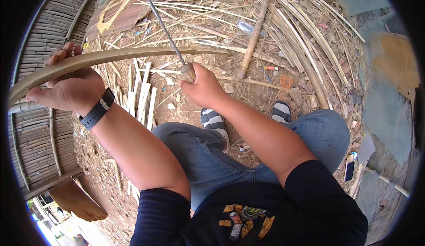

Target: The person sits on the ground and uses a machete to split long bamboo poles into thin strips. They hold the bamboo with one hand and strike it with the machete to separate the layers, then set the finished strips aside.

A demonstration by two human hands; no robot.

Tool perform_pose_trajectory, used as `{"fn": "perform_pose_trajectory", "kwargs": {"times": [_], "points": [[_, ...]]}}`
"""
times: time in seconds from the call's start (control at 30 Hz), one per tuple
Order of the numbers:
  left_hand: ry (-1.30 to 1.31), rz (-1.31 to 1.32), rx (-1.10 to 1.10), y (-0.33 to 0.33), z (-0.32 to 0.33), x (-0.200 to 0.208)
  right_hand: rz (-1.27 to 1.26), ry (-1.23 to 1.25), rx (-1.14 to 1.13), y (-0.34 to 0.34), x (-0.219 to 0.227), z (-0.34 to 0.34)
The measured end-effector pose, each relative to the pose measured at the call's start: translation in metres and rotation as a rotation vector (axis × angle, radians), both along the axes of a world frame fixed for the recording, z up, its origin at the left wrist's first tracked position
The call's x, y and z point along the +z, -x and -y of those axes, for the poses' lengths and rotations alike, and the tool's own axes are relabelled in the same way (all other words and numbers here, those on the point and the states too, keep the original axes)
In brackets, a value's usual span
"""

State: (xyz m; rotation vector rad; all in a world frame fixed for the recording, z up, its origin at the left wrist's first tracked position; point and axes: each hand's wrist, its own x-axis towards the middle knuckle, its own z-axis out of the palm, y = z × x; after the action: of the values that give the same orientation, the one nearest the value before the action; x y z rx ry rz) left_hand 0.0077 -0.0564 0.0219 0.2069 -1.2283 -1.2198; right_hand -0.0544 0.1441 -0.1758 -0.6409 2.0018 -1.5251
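Observation:
A long split bamboo strip (pixel 128 53) runs from the left edge across to the middle, narrowing toward its right end. My left hand (pixel 77 84), with a dark watch on its wrist, holds it near its wide left end; fingers curl over the far side and the thumb sticks out on the near side. My right hand (pixel 204 86) is closed around the wooden handle (pixel 188 72) of a knife. The narrow knife blade (pixel 163 27) points up and to the left, crossing the strip; whether it touches the strip I cannot tell.
Bamboo strips (pixel 305 46) and shavings litter the dirt ground. A thick stick (pixel 257 31) lies beyond my sandalled feet, a brown board (pixel 146 9) at the far left. Cut pale slats (pixel 144 95) lie below the strip. A bamboo-slat wall (pixel 40 144) stands left; a phone (pixel 349 168) lies right.

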Motion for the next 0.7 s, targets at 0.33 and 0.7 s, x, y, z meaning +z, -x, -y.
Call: {"fn": "perform_pose_trajectory", "kwargs": {"times": [0.33, 0.7], "points": [[-0.033, -0.119, -0.124, -0.021, 0.002, 0.012, -0.082, 0.232, 0.225, -0.029, 0.035, 0.002], [-0.215, -0.137, 0.178, -0.016, -0.011, 0.016, -0.096, -0.135, 0.083, -0.019, -0.018, -0.001]]}}
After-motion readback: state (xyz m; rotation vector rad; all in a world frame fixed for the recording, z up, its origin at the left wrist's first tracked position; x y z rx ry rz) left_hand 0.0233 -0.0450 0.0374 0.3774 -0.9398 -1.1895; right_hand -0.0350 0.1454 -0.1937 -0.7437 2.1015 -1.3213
